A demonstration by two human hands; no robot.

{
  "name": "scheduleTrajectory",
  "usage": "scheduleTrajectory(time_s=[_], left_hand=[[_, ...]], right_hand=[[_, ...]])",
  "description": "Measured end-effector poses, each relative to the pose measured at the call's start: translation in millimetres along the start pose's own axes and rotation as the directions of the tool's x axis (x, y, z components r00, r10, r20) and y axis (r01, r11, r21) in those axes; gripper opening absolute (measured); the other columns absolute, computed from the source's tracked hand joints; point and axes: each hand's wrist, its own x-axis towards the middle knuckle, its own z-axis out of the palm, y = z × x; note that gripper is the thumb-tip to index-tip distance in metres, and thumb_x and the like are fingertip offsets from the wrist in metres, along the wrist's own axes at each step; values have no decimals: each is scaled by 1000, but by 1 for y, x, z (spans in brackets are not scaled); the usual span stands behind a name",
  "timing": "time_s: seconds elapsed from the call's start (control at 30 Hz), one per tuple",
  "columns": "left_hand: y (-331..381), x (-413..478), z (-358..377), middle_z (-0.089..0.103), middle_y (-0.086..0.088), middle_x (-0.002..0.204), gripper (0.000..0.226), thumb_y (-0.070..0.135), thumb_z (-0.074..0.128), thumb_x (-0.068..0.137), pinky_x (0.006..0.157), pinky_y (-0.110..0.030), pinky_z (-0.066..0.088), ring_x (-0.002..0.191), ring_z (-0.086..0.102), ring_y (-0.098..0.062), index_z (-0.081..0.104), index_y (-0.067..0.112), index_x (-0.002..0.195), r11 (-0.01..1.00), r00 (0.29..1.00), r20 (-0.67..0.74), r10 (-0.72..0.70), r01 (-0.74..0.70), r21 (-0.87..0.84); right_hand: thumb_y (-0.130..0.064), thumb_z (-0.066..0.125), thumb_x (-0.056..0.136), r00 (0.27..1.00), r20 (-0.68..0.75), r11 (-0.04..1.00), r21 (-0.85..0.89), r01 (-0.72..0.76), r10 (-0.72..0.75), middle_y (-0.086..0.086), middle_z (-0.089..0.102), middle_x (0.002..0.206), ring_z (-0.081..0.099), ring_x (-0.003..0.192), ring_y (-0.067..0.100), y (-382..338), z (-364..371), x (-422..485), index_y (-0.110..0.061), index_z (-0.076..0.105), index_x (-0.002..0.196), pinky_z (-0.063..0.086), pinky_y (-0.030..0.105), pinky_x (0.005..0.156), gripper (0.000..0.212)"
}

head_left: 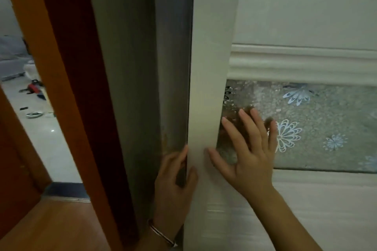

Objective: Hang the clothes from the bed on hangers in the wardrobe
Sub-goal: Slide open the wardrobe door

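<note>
At the centre of the frame stands the pale wardrobe door [210, 67]. The left hand [173, 185] has its grip clenched round the door's edge at lower centre. The right hand [244, 149] lies released, fingers spread flat on the frosted flowered pane [316, 124] just beside it.

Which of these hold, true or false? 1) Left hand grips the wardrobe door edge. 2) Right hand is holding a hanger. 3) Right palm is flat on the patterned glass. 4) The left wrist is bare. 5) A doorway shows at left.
1) True: the left hand wraps the edge of the door, fingers behind it and thumb in front.
2) False: the right hand is empty; no hanger is in view.
3) True: it lies open, fingers spread, on the flower-patterned glass.
4) False: a bracelet circles the left wrist.
5) True: a doorway at left opens onto a pale floor with small items on it.
</note>
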Motion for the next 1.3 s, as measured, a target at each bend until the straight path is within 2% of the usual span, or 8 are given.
scheduleTrajectory(time_s=[0.23, 0.37, 0.53, 0.7, 0.8, 0.87, 1.17, 1.3], left_hand=[[10, 14, 74, 34, 48, 121, 50, 43, 52, 77, 99, -10, 39, 116, 43, 14, 39, 50, 125, 983, 921, 350, 172, -138, -121], [23, 10, 129, 31, 49, 124, 55, 43, 53, 76, 98, -11, 42, 121, 43, 10, 29, 74, 115, 967, 866, 464, 186, -78, -242], [41, 3, 188, 49, 45, 101, 72, 24, 69, 76, 85, 1, 43, 96, 45, 32, 26, 70, 111, 946, 835, 541, 99, 90, -312], [60, -4, 243, 45, 37, 104, 76, 86, 49, 46, 76, 9, 39, 91, 46, 34, 31, 55, 113, 931, 821, 570, 27, 188, -313], [69, -11, 281, 60, 33, 92, 65, 28, 76, 67, 74, 6, 43, 91, 53, 27, 40, 71, 100, 927, 822, 570, 17, 201, -318], [74, -15, 306, 65, 17, 95, 74, 3, 75, 69, 72, 4, 45, 78, 54, 30, 45, 58, 108, 926, 830, 557, 15, 198, -320], [121, -30, 406, 56, 26, 96, 61, 2, 72, 71, 73, 1, 47, 84, 56, 26, 45, 50, 96, 907, 797, 599, 79, 191, -374], [123, -33, 425, 56, 22, 94, 58, 0, 74, 68, 78, -12, 53, 82, 62, 11, 52, 37, 107, 908, 803, 596, 13, 240, -343]], right_hand=[[-57, 56, 80, 964, 31, 962, -80, -259, 263, 9, 37, 138, 35, 133, 32, 60, -42, -18, -15, 45, 125, 36, 50, 106, 63], [-57, 52, 83, 922, 81, 926, -67, -373, 377, 6, 37, 139, 34, 135, 29, 90, -66, -28, -10, 40, 131, 32, 43, 111, 68], [-60, 55, 78, 840, 158, 852, -22, -522, 519, -6, 32, 144, 26, 140, 14, 133, -93, -36, -16, 31, 139, 24, 23, 115, 78], [-50, 64, 72, 801, 186, 818, -28, -575, 569, -4, 30, 146, 22, 140, 9, 181, -112, -45, -25, 25, 139, 14, 4, 110, 82], [-48, 64, 71, 790, 177, 804, -16, -594, 587, -8, 27, 146, 19, 141, 5, 212, -123, -51, -27, 23, 140, 13, 1, 109, 82], [-49, 63, 71, 783, 181, 797, -9, -604, 595, -13, 24, 147, 16, 141, 2, 234, -132, -55, -30, 20, 140, 12, 0, 108, 83], [-42, 63, 72, 763, 150, 774, -21, -633, 628, -3, 27, 150, 19, 143, 12, 333, -167, -73, -23, 22, 140, 19, 27, 116, 82], [-46, 64, 71, 780, 177, 798, -69, -598, 600, -8, 26, 148, 18, 143, 9, 353, -176, -78, -26, 22, 140, 16, 16, 116, 83]])
